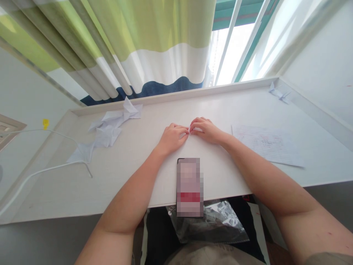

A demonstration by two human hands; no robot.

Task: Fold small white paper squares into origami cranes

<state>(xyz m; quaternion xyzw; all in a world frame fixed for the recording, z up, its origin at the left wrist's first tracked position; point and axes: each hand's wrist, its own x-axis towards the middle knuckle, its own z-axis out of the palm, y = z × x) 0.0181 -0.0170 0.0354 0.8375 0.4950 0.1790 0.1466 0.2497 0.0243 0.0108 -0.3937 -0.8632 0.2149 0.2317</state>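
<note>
1. Beneath both hands, reaching well out to either side of them, lies a white desk [132, 176] with a raised rim at its far edge.
2. Beyond the hands, mostly ahead of the left one, hangs a green, white and dark blue curtain [165, 29].
3. Ahead and to the right of the right hand is a bright window [234, 44] with pale bars and a green frame.
4. To the left of the left hand, well apart from it, a loose row of folded white papers [110, 130] runs over the desk, several with pointed corners.
5. To the right of the right hand, beside its forearm, a lined sheet [259, 143] with faint marks lies flat.
6. Nearer the body than the hands, a phone [189, 184] lies upright to the view, its screen blurred out.
7. The left hand [171, 139] is nearly closed, thumb and fingers drawn together in a pinch on the small white paper.
8. The right hand [207, 131] curls in from the other side, its fingertips pinching the same piece.
9. Far to the right and ahead of the right hand sit small folded pieces [284, 96].
10. Between the two hands' fingertips is the small white paper [189, 129], mostly hidden; its shape cannot be told.
</note>
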